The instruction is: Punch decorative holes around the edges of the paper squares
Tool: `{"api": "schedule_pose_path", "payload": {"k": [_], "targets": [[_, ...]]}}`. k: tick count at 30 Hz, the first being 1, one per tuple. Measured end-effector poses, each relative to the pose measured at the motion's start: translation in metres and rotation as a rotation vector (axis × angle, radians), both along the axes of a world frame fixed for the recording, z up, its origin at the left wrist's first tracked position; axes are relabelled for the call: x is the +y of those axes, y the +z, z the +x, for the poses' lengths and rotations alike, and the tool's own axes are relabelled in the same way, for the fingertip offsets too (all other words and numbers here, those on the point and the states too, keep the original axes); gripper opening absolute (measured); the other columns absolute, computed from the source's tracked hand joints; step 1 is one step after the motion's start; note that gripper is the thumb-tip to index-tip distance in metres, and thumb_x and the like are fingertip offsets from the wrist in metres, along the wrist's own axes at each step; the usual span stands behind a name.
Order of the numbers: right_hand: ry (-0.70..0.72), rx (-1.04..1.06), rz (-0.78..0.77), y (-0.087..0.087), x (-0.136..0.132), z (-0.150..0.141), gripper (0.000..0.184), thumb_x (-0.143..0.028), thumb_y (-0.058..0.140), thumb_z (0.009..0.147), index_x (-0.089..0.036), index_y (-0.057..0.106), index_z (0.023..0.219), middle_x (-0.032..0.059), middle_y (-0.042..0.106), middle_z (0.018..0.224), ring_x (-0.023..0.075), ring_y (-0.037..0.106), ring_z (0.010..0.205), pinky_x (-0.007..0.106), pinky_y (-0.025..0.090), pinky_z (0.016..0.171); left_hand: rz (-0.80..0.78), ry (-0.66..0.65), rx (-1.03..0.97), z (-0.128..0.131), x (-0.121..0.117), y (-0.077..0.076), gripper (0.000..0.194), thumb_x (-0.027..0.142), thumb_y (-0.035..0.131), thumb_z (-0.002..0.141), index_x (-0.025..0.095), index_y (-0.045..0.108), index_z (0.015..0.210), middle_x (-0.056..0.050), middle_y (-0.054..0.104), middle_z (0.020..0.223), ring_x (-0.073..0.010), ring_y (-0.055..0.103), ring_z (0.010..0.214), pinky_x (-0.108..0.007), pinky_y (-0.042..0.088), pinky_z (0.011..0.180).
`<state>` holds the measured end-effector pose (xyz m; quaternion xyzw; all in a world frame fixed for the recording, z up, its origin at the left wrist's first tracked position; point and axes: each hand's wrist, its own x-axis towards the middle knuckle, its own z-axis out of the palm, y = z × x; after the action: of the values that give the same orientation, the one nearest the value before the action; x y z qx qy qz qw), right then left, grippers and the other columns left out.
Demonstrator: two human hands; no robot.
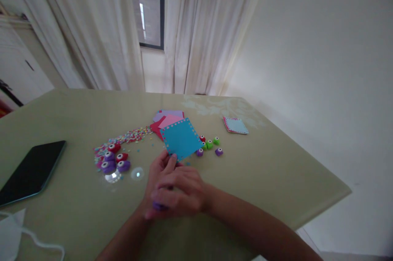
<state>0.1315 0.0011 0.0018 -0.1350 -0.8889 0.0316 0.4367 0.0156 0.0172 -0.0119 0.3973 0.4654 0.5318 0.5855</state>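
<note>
Nearest the camera are the person's left forearm [125,232] and right forearm [248,214], crossing low over the table [260,171]. The left hand [161,173] pinches a blue square card [181,140] at its near corner, thumb on top; small punched holes run along the card's edges. The right hand [182,191] lies over the left, its fingers curled around a purple craft punch [159,205], blurred and partly hidden.

Just beyond the blue card, partly under it in view, lie a red card [158,125], a pink card [170,120] and a lilac card [168,113]. To its right sit small eye-topped punches in green [209,145], red and purple. To its left a trail of confetti [132,135] reaches larger-looking red and purple punches [123,166], grouped close together. Any lettering on the punches is too small to tell.

Farther right is a stack of square cards [236,125], the top one pale blue with a dotted border. At far left lies a dark-screened tablet [32,169], with a white cord [41,242] nearer the bottom edge. Behind hang cream curtains [104,28] around a window [147,7].
</note>
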Motion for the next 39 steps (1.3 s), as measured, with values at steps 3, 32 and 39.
{"api": "schedule_pose_path", "payload": {"k": [3, 32, 39], "targets": [[-0.2, 0.319, -0.502, -0.009, -0.001, 0.029, 0.031, -0.044, 0.086, 0.088, -0.025, 0.072, 0.109, 0.0082, 0.079, 0.104, 0.0228, 0.075, 0.095, 0.035, 0.061, 0.086, 0.035, 0.052, 0.022, -0.006, -0.005, 0.011, 0.039, 0.056, 0.082, 0.08, 0.021, 0.068, 0.086, 0.001, 0.069, 0.07, -0.0179, 0.067, 0.065, -0.028, 0.055, 0.061], [-0.225, 0.858, -1.464, -0.003, 0.014, 0.027, 0.048, -0.034, 0.098, 0.066, -0.022, 0.075, 0.106, 0.0034, 0.08, 0.099, 0.02, 0.073, 0.087, 0.033, 0.06, 0.083, -0.126, 0.109, 0.178, -0.005, -0.011, 0.029, 0.045, 0.06, 0.089, 0.062, 0.019, 0.071, 0.069, -0.004, 0.071, 0.061, -0.0204, 0.065, 0.058, -0.029, 0.054, 0.056], [-0.222, 0.85, -1.47, -0.006, 0.015, 0.026, 0.057, -0.034, 0.102, 0.06, -0.022, 0.072, 0.107, 0.0036, 0.079, 0.099, 0.0195, 0.074, 0.088, 0.031, 0.061, 0.081, -0.121, 0.151, 0.249, -0.006, -0.012, 0.024, 0.048, 0.064, 0.088, 0.065, 0.019, 0.071, 0.067, -0.005, 0.071, 0.061, -0.0212, 0.066, 0.057, -0.029, 0.052, 0.054]]}}
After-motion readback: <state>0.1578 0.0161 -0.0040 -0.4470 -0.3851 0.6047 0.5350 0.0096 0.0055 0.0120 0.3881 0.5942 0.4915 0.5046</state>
